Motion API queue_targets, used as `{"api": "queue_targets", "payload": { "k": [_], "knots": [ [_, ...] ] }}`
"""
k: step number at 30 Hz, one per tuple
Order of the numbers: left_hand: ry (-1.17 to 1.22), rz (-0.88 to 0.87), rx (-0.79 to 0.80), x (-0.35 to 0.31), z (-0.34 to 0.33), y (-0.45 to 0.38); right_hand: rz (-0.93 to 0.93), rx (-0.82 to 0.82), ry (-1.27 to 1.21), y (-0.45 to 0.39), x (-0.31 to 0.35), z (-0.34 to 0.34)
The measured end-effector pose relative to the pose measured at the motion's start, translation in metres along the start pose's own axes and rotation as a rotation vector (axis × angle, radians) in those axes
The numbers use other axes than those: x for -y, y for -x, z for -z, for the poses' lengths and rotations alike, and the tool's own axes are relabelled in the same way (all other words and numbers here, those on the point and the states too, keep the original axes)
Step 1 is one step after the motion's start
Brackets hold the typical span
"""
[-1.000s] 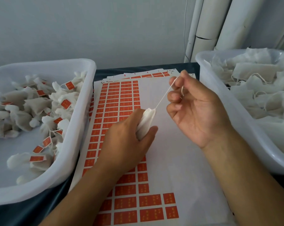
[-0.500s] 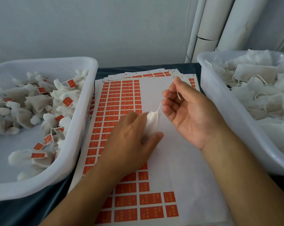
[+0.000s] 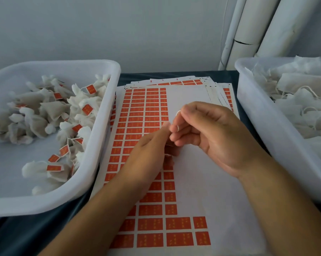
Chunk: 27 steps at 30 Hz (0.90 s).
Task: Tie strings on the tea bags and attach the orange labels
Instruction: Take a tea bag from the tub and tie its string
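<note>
Tea bag almost wholly hidden, tucked under the left hand (image 3: pixel 148 150) over the label sheet (image 3: pixel 202 182) at the middle of the table (image 3: pixel 174 75); no more than a pale sliver showing beneath the fingers. String (image 3: pixel 177 119) visible only as a thin white loop, pinched by the right hand (image 3: pixel 207 133) between thumb and curled fingers, just above and touching the left fingertips. Left hand curled, apparently around the bag, though grip itself out of sight. Both hands blurred, so exact run of the string impossible to read.

Probably mid-knot, loop being drawn round the gathered neck of the bag. For a good result: keep the neck bunched tight in the left hand, hold the loop low against the gather, pull steadily rather than snatch, thin filter paper likely to tear under a jerk. Leave a free tail long enough to take a label.

Orange labels (image 3: pixel 145 111) directly underneath, right-hand columns of the sheet already stripped bare, so next label within easy reach. More sheets stacked beneath, toward the far edge.

Left tub (image 3: pixel 104 137) holding finished bags (image 3: pixel 51 111) with orange tags; right tub (image 3: pixel 257 115) piled with untied bags (image 3: pixel 303 100), loose strings showing. White pipes (image 3: pixel 248 30) against the wall behind.
</note>
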<state>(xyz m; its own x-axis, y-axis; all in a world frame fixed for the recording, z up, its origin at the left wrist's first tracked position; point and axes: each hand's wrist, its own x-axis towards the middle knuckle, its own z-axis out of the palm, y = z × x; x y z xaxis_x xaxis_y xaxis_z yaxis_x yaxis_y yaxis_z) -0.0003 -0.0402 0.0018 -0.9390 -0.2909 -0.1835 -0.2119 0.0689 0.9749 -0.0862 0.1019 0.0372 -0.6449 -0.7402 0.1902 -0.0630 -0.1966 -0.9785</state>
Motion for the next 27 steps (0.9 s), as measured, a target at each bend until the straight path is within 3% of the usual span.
{"api": "queue_targets", "payload": {
  "k": [2, 6, 10, 20, 24, 27],
  "knots": [
    [0.057, 0.009, -0.004, 0.001, 0.003, -0.002, -0.016, 0.045, 0.057, 0.002, -0.001, -0.003],
    [0.299, 0.005, 0.132, -0.003, 0.008, -0.004, -0.064, 0.138, 0.289, 0.005, -0.005, -0.010],
    [0.378, -0.019, 0.195, -0.004, 0.013, -0.005, -0.099, 0.168, 0.445, 0.006, -0.010, -0.014],
    [0.655, 0.190, 0.017, -0.008, 0.016, -0.003, -0.172, 0.234, 0.671, 0.006, -0.017, -0.020],
    [0.710, 0.141, -0.039, -0.011, 0.017, -0.005, -0.196, 0.173, 0.690, 0.002, -0.016, -0.012],
    [0.548, 0.029, -0.121, -0.012, 0.015, -0.006, -0.211, 0.099, 0.650, -0.001, -0.013, -0.005]
  ]
}}
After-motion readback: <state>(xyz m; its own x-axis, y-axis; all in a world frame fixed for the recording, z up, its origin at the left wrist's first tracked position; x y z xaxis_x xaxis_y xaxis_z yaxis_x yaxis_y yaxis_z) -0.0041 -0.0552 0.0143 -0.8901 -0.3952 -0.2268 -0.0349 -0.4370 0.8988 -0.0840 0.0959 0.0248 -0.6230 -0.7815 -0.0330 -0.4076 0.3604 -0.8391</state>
